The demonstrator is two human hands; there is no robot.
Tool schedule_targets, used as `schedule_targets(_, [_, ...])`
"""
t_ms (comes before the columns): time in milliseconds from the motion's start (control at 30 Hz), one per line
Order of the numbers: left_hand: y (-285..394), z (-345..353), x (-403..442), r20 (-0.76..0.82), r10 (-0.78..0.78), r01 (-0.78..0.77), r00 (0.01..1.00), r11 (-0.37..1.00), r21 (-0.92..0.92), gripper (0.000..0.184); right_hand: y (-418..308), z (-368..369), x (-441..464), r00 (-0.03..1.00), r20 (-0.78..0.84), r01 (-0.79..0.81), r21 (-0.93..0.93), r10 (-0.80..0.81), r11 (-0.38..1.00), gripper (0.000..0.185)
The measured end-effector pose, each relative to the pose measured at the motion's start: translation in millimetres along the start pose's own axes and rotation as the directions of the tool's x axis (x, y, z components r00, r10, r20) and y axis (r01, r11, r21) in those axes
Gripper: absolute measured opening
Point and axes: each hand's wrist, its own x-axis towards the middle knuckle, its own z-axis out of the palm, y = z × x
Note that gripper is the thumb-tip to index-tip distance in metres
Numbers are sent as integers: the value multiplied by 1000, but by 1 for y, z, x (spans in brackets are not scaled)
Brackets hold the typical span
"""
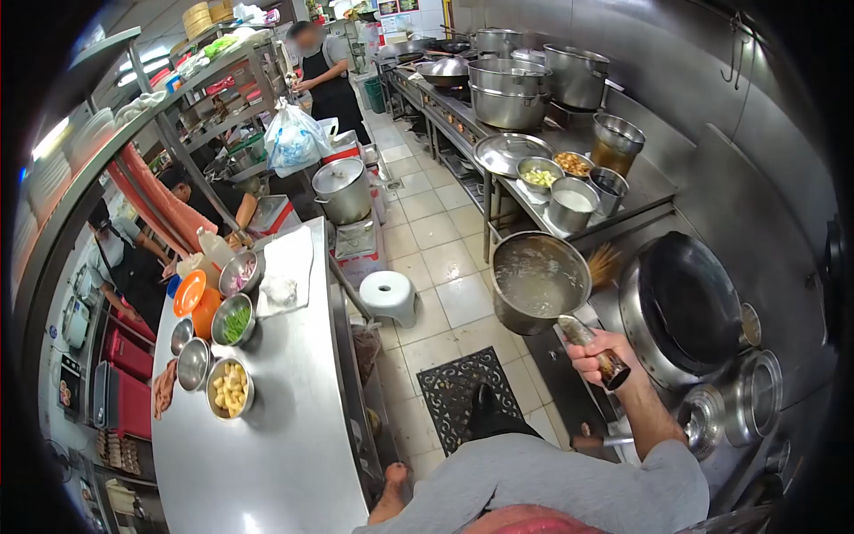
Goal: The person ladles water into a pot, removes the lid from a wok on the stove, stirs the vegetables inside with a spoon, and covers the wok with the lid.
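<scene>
My right hand (598, 358) is closed around the thick, stained handle (583, 336) of a deep metal saucepan. The saucepan (534, 322) hangs over the floor beside the stove, with bubbly, cloudy liquid (541, 274) in it. To its right, a dark wok (689, 298) sits in a round metal burner ring. A bamboo brush (605, 262) stands behind the pan. Down by the steel table edge is my left hand (396, 474); its fingers are too foreshortened to make out.
Bowls of yellow chunks (229, 390) and chopped greens (233, 320) stand on the steel table (267, 445). A white stool (389, 296) and black mat (467, 392) are on the tiled floor. Large pots (509, 93) line the stove. A person (325, 76) stands down the aisle; others work at left.
</scene>
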Motion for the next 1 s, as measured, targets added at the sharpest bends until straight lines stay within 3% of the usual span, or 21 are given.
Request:
schedule_targets(67, [6,-11,0,66,-177,187,982,962,-198,27,-20,0,43,998,-35,-50,-49,48,998,34])
schedule_targets(167, [19,-31,23,53,-250,255,967,932,-258,27,-55,2,106,990,64,-116,-86,122,990,28])
schedule_targets(367, [62,-73,107,-65,-249,222,966,933,-282,27,-125,14,227,971,108,-191,-193,214,962,29])
schedule_targets(567, [105,-121,219,-151,-234,179,961,935,-307,27,-185,18,341,964,129,-210,-175,234,962,28])
schedule_targets(833, [149,-230,388,-64,-211,190,975,951,-245,26,-270,27,495,970,123,-194,-119,209,974,27])
schedule_targets(1000, [215,-346,511,7,-174,172,985,965,-198,25,-334,34,588,990,55,-117,-150,126,982,4])
